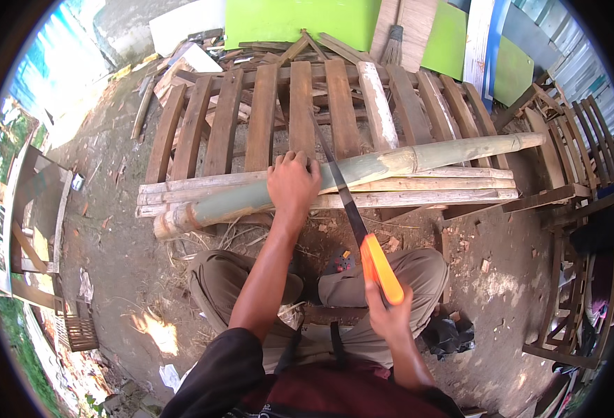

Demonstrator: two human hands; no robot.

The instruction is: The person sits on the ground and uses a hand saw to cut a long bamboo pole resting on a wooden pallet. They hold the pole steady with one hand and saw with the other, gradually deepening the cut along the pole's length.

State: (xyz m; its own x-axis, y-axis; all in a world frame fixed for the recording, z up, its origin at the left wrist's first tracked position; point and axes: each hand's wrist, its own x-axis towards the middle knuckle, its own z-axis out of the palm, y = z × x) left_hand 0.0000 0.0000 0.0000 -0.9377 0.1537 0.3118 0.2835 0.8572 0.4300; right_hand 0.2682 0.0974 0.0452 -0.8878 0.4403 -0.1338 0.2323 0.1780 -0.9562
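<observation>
A thick green bamboo pole (248, 196) lies slantwise across the near edge of a slatted wooden bench (259, 125), its right end farther away than its left. My left hand (294, 182) is closed over the pole left of its middle, fingers wrapped over the top. In my right hand (390, 311) is the orange handle of a hand saw (349, 205). The saw's dark blade crosses the pole just right of my left hand, its tip reaching over the slats. Whether the teeth have cut into the bamboo, I cannot tell.
Pale split strips (418, 185) run along the bench's near edge under the pole. Scrap wood (181, 70) is heaped behind the bench, near a broom (393, 47). Wooden frames (558, 279) stand at right, a wicker basket (77, 333) at left. A black plastic bag (450, 336) lies by my right knee.
</observation>
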